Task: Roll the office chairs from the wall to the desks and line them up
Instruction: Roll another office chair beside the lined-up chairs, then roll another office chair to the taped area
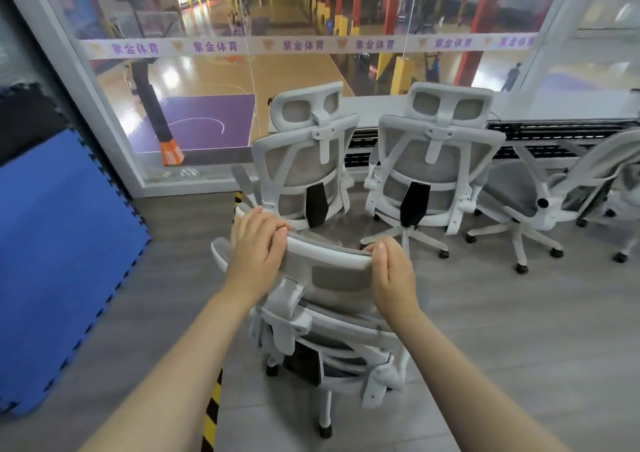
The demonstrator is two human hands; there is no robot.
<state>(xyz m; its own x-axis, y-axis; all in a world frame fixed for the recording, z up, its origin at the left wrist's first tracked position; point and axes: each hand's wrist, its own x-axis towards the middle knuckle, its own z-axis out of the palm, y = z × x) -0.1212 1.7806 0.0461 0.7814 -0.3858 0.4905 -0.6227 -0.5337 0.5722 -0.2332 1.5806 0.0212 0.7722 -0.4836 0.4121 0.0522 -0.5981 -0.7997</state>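
Observation:
A white office chair [332, 313] with grey mesh stands right in front of me, its back toward me. My left hand [258, 247] grips the left end of its headrest and my right hand [393, 273] grips the right end. Beyond it, two matching chairs face the long white desk [554, 105]: one on the left [301, 161], one on the right [436, 161]. A third chair [540, 192] stands further right, turned sideways, with another partly cut off at the frame's right edge.
A glass wall [207, 71] behind the desk overlooks a sports court below. Blue and black foam mats [59, 244] lean on the left. A yellow-black hazard strip [211, 413] runs along the grey wood floor beside the held chair.

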